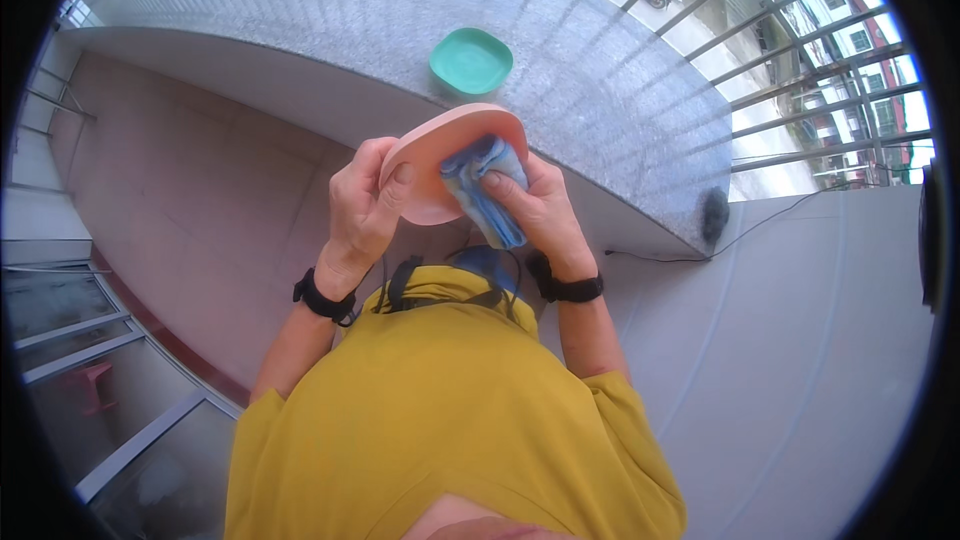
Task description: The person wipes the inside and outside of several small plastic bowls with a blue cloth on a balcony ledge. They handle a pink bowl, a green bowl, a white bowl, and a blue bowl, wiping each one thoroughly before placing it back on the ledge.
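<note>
A pink plate (pixel 427 157) is held tilted in front of my body. My left hand (pixel 365 202) grips its left rim, thumb on the inner face and fingers behind. In my right hand (pixel 541 202) is a folded blue and white cloth (pixel 487 187), pressed against the plate's inner face on the right. That hand's thumb lies over the cloth, while its fingers are hidden behind the plate. Beyond the plate, a green plate (pixel 471 61) rests face up close to the near edge of a speckled stone ledge (pixel 322 22).
Metal window bars (pixel 720 45) border the ledge's far side. A dark object (pixel 715 214) sits at the ledge's right corner, with a thin black cable (pixel 780 211) running by it along the white wall (pixel 795 330). Glass-paned frames (pixel 112 360) stand at lower left beside the tiled floor (pixel 195 187).
</note>
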Tool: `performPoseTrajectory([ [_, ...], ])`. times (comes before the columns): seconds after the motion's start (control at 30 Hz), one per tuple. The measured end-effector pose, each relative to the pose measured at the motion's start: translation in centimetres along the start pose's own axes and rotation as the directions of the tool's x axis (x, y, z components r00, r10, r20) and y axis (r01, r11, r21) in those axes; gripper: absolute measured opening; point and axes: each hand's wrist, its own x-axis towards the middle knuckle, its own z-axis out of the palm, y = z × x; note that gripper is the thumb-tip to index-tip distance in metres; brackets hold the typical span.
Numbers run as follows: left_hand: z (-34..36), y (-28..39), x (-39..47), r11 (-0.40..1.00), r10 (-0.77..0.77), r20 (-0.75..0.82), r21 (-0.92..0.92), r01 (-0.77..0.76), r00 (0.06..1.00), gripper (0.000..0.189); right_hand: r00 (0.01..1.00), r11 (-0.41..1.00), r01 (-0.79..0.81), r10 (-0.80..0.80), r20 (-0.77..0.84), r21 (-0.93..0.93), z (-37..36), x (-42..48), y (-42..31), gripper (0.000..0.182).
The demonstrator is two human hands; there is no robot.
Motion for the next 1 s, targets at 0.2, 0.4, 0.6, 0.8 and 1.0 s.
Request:
performPoseTrajectory([
  [0.2,-0.1,-1.0,-0.4,0.994,-0.089,0.001,0.063,0.088,0.996,0.026,1.0,0.989,0.01,-0.01,0.001,-0.15,-0.3,-1.7,-0.1,0.033],
  [0.4,-0.8,-2.3,-0.3,0.883,-0.393,-0.015,-0.286,0.373,0.919,0.031,0.982,0.916,-0.049,0.118,0.151,-0.398,-0.9,-3.5,-1.9,0.032],
  [0.6,-1.3,-1.7,-0.3,0.453,-0.603,0.212,-0.703,0.548,0.769,0.035,0.917,0.896,0.341,-0.384,-0.109,-0.283,0.0,-5.2,-1.2,0.028],
  [0.8,1.1,-2.1,-2.3,0.922,-0.019,0.408,-0.346,0.174,0.913,0.027,0.749,0.72,0.566,-0.652,-0.113,-0.401,4.7,-3.6,-1.7,0.025],
  [1.0,1.2,1.0,-2.6,0.734,-0.265,0.624,-0.364,0.573,0.735,0.031,0.801,0.856,0.43,-0.509,-0.315,-0.287,4.4,-2.4,-0.8,0.018],
])
